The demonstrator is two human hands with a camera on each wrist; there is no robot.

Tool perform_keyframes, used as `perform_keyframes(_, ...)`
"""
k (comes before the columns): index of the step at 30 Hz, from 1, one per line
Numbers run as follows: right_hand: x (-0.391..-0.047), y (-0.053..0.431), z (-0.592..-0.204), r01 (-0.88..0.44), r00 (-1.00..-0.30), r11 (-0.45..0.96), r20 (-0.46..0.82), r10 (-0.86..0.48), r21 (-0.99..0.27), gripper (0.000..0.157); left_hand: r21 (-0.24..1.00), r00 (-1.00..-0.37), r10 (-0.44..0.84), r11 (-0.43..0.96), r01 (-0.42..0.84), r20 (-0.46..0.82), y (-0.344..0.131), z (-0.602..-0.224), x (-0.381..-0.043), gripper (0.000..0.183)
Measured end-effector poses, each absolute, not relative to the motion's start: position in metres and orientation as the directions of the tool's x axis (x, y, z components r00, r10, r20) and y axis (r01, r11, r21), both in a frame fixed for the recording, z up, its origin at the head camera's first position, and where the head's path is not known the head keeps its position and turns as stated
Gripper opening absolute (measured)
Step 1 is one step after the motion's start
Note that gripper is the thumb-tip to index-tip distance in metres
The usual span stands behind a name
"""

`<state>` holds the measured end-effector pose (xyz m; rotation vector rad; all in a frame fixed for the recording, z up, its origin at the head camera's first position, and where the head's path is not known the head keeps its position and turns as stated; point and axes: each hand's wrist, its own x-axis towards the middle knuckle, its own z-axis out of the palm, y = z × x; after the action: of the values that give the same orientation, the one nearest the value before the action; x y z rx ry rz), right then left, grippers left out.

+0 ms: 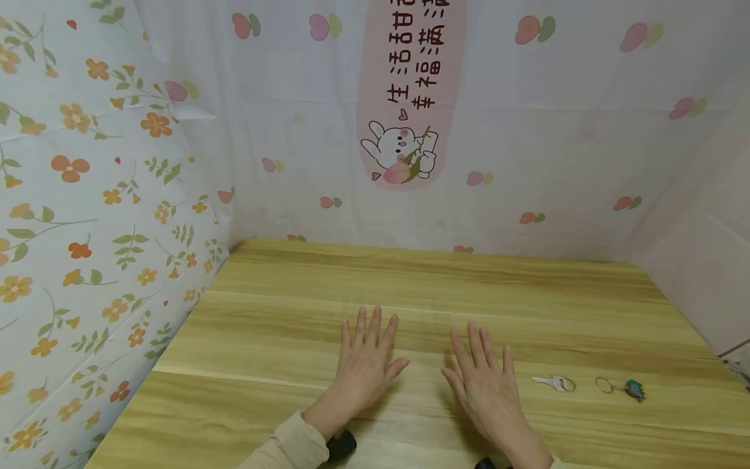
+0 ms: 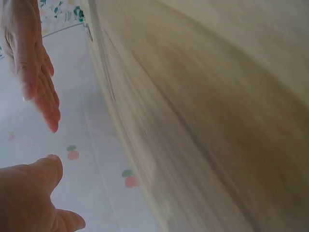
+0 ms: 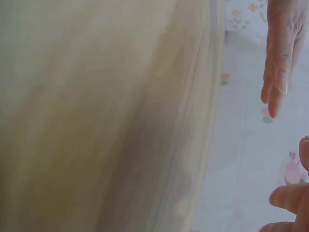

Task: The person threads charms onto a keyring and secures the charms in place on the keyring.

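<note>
My left hand (image 1: 364, 371) is held palm down over the wooden table (image 1: 281, 286), its fingers straight and spread. To its right, my right hand (image 1: 485, 387) has the same flat pose, with a gap between the two thumbs. Neither hand holds anything. Both wrist views show the hands slightly above the table surface. Just right of my right hand lies a silver key (image 1: 551, 382) on a small ring. Farther right is a second key ring (image 1: 605, 385), joined by a short chain to a teal and dark charm (image 1: 635, 390).
A white curtain with printed fruit, a rabbit and lettering (image 1: 404, 150) hangs behind the table. Flowered cloth (image 1: 105, 260) covers the left side, and a pale sheet (image 1: 697, 260) the right. A dark cable (image 1: 735, 352) shows at the right edge.
</note>
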<state>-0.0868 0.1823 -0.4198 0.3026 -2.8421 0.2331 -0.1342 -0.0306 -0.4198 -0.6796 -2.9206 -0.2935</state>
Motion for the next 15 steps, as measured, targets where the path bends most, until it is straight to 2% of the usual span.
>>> perform_keyframes(5,-0.070,0.197,-0.421,-0.204,-0.954,0.952,0.264,-0.141,-0.227,0.054,0.204,-0.876,0.466,0.852,0.482,0.123,-0.018,-0.422,-0.130,0.069)
perform_keyframes(15,-0.033,0.273,-0.436,-0.085,-0.956,0.962,0.292,-0.006,-0.258,0.042,0.266,-0.816,0.574,0.777,0.571,0.072,0.025,-0.418,-0.126,0.065)
